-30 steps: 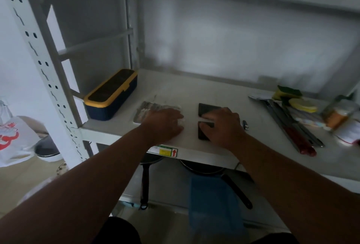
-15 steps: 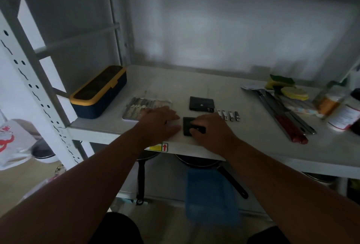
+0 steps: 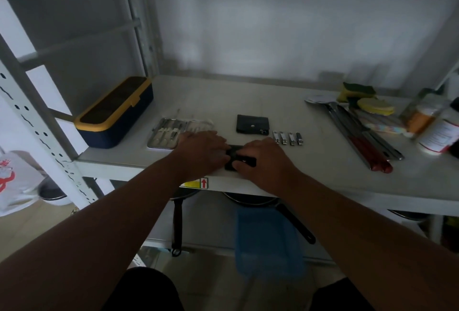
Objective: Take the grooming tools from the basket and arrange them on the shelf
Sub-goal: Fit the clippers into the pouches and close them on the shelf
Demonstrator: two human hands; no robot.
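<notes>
Now closer together, both hands half-hiding black pouch (image 3: 239,160).

Both arms were bare from the hands up to the bottom edge of the view, with no sleeve, cuff or glove anywhere on them. The left hand (image 3: 202,153) carried no ring, watch or band that could be seen, and neither did the right hand (image 3: 264,161). Both wrists were plain and unmarked. Low in the view, dark clothing (image 3: 146,290) covered the legs; its cut and fabric were too dim to tell.
</notes>
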